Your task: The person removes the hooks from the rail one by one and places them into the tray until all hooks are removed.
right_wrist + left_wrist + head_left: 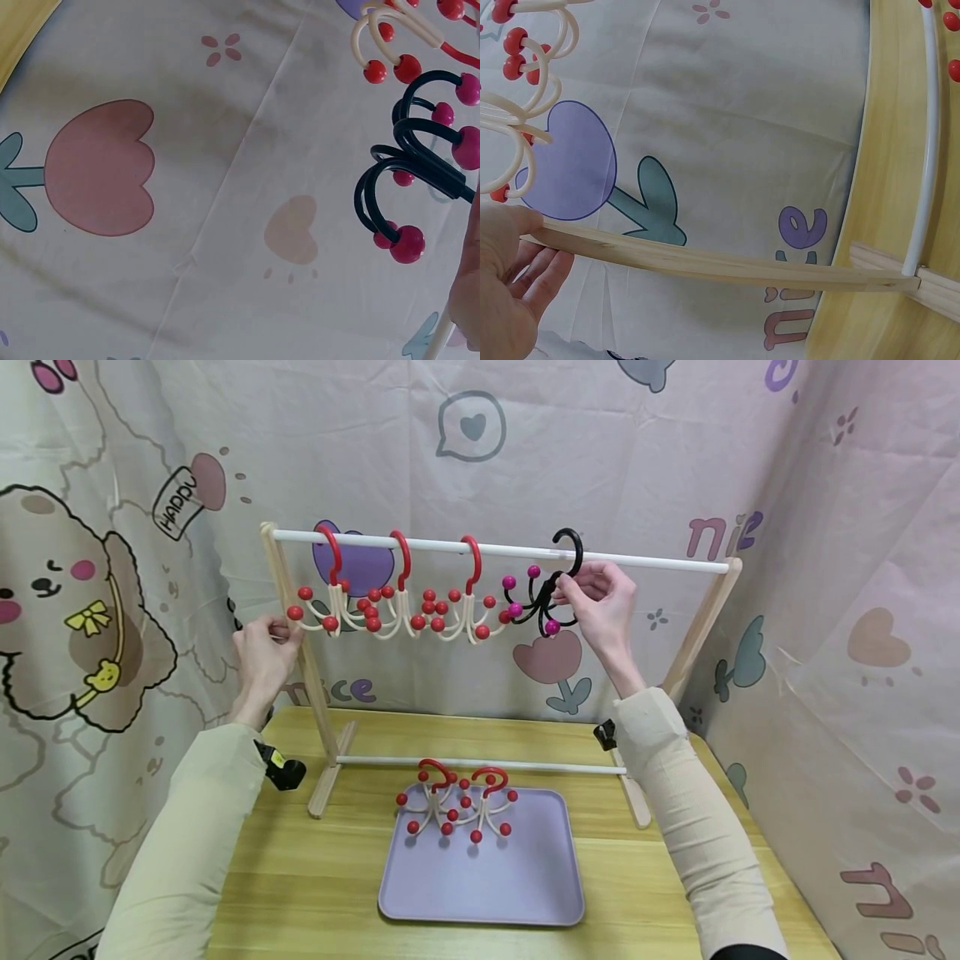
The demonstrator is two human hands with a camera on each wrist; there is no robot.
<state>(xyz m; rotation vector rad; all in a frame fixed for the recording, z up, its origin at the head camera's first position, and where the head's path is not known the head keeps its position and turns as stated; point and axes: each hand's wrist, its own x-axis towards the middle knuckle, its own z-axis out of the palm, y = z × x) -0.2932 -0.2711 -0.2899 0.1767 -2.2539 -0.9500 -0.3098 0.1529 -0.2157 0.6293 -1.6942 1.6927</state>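
My right hand (603, 610) pinches a black multi-arm hook hanger (545, 597) with magenta ball tips by its stem. Its curved top rises above the white upper rod (510, 551); whether it rests on the rod I cannot tell. In the right wrist view, the dark arms of the black hanger (427, 169) fan out beside the hand. My left hand (264, 660) holds the left wooden upright (705, 259) of the rack between thumb and fingers. Three red-hooked hangers with cream arms and red balls, the middle one (402, 564) among them, hang on the rod's left half.
A lavender tray (480, 893) lies on the wooden table (300, 877), with two red-hooked hangers (433, 802) toward its back left. The rack's lower white rod (525, 766) runs behind the tray. Another wooden upright (697, 631) stands at right. Patterned curtains (375, 443) surround the table.
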